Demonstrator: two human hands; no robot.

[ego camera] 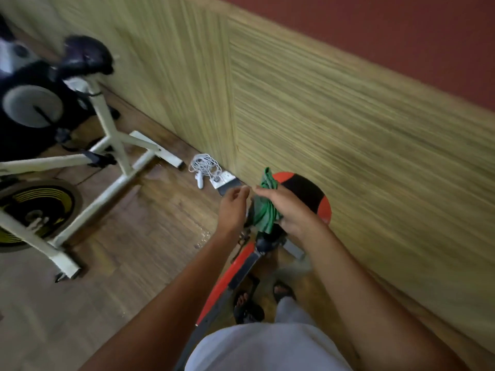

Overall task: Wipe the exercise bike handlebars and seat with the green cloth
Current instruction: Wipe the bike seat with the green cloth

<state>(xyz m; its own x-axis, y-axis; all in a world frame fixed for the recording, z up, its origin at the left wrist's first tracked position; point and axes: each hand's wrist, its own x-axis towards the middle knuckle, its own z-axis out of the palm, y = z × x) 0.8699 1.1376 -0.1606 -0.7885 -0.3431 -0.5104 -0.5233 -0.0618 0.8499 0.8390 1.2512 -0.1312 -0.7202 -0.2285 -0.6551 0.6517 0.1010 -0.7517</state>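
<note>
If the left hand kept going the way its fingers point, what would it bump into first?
Probably the green cloth bunched in the right hand; the left hand points toward it, nearly touching. Depth is unclear.

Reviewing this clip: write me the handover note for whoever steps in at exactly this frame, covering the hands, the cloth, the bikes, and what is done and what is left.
Right hand: grips the bunched green cloth over the red and black seat of the red-framed bike.
Left hand: fingers loosely curled beside the cloth, holding nothing.
White-framed bike stands to the left, with its dark seat; nobody is touching it.
A coil of white cable lies on the floor by the wall.
Done: cannot be judged from this blurred frame.
Left: the handlebars are out of view; treat both seat and handlebars as still to wipe.
</note>
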